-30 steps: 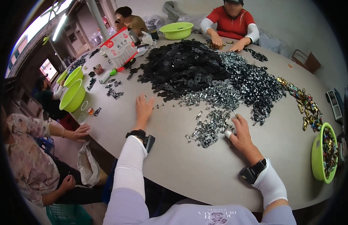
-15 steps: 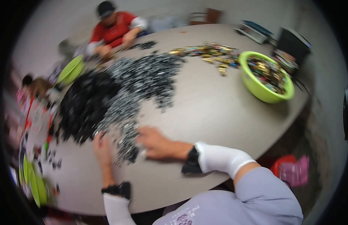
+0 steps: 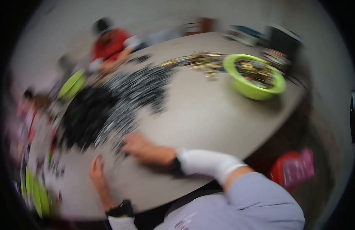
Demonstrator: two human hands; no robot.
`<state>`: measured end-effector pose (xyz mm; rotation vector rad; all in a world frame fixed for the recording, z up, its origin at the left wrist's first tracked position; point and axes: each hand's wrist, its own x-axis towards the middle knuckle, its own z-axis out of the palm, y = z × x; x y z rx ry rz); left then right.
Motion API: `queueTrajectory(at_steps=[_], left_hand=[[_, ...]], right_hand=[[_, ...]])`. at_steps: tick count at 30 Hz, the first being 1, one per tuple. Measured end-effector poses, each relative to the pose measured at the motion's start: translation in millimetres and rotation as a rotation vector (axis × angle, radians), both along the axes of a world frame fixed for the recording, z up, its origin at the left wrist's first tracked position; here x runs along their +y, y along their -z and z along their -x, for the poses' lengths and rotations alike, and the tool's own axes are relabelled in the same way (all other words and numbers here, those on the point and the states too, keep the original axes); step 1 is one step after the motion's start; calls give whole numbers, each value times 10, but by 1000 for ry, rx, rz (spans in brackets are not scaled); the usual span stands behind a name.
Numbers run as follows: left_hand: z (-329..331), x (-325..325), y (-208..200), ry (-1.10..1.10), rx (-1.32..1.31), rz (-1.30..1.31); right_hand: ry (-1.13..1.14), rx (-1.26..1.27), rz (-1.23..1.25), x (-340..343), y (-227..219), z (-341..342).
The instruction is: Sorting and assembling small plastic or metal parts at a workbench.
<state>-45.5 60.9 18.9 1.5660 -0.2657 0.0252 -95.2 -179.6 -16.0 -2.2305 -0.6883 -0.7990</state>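
The whole view is smeared by motion, so you see shapes and colours more than detail. The large round pale table (image 3: 208, 115) fills the middle; its near rim curves under your arms and its right edge drops to a dark floor. Across its left half spreads a wide heap of small dark and silvery parts (image 3: 108, 107), too blurred to tell one piece from another. A narrower line of brass-coloured bits (image 3: 196, 61) runs along the far side toward a green bowl (image 3: 254, 78) holding mixed pieces, standing near the right rim. Between that bowl and your hands the tabletop is bare and open. A person in a red top (image 3: 110, 44) sits at the far left edge; another green bowl (image 3: 72, 86) lies just beside them. More green containers (image 3: 35, 191) are cut off at the lower left. A red and pink object (image 3: 296, 170) sits on the floor to your right, its kind unclear. Your right hand (image 3: 141, 147), in a white sleeve and dark wrist strap, rests at the near tip of the heap; I cannot tell whether its fingers are closed on a part. Your left hand (image 3: 97, 172) lies flat on the table, fingers spread, holding nothing, just beside the heap's near fringe
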Motion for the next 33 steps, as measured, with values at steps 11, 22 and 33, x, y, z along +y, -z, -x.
queueTrajectory(at_steps=[11,22,33], left_hand=[[3434,2857,1625,-1170,457,30],[4020,978,3064,-237,817,-865],[3944,864,4165,-313,664,-710]], right_hand=[[-404,484,527,639,-690,1352],[-575,329,744,2147,-405,1217],[-401,236,847,2462,-58,1015]])
